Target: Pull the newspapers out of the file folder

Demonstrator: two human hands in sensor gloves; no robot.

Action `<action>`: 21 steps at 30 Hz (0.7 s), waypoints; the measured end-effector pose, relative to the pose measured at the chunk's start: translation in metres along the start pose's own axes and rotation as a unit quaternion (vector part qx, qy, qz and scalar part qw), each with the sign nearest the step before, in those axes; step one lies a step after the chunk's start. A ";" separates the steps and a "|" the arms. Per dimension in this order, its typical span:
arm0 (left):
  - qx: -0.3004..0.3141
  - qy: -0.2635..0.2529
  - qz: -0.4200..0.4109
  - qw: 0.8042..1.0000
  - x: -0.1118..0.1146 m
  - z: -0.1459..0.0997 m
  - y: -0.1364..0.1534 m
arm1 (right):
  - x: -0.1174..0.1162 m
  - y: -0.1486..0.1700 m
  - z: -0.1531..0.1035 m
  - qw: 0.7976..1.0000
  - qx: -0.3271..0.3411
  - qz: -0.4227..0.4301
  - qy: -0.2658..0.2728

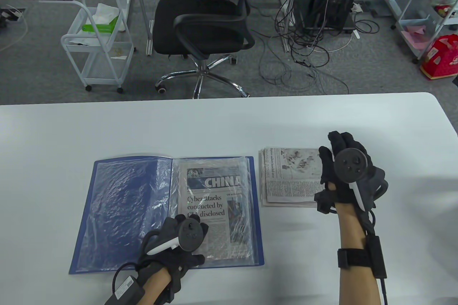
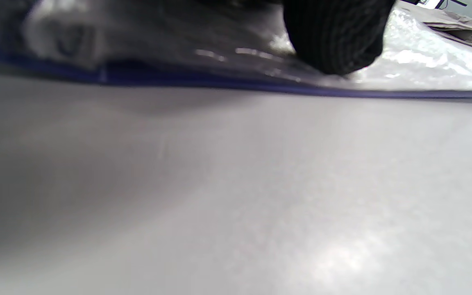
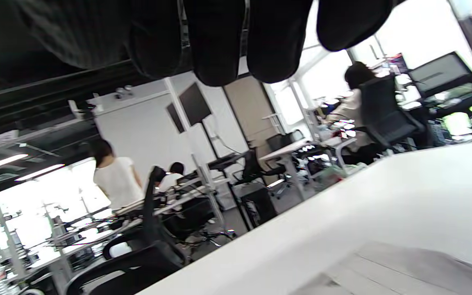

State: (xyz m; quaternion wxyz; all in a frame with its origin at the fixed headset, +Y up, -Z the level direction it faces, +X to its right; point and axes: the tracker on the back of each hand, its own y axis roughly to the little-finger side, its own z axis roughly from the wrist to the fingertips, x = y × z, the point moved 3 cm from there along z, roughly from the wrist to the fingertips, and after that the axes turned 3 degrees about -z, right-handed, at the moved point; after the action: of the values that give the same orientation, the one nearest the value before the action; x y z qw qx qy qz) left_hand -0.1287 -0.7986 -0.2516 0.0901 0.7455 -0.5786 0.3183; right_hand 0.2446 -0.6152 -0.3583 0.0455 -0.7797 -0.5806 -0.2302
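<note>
My left hand [image 1: 179, 244] presses the folder [image 1: 125, 212]; my right hand [image 1: 345, 172] lies open on the stack [image 1: 286, 180]. Next I pull the paper [image 1: 211, 205] slowly, keeping the sleeve flat.

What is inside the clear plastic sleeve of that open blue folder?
A folded newspaper with a "CHINA" masthead and a cyberattacks headline lies in the sleeve of the open blue file folder. The gloved left hand covers its lower left corner; anything beneath it is hidden.

Glossy, crinkled clear plastic sleeves shine inside the blue plastic file folder [image 1: 107, 212]; matt printed paper on the newspapers [image 1: 290, 176]; smooth white desk [image 1: 214, 126] with a soft sheen; black knitted cloth on both gloves.
</note>
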 end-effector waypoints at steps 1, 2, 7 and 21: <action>0.000 0.000 0.000 1.000 0.000 0.000 0.000 | 0.003 -0.010 -0.007 1.000 0.021 -0.004 0.001; 0.000 0.000 0.000 1.000 0.000 0.000 0.000 | 0.004 -0.016 -0.013 0.999 0.034 -0.010 0.004; -0.001 0.001 0.000 1.000 0.000 0.000 0.000 | -0.007 -0.037 -0.042 0.996 0.081 -0.038 0.000; 0.001 0.000 0.003 1.000 0.000 0.001 0.000 | -0.065 -0.033 -0.082 0.985 0.137 -0.095 -0.033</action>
State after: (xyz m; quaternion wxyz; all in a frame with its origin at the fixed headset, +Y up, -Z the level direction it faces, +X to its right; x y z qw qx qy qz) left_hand -0.1281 -0.7987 -0.2520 0.0890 0.7439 -0.5803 0.3193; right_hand 0.1744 -0.6897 -0.3187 0.1104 -0.7142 -0.6795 -0.1263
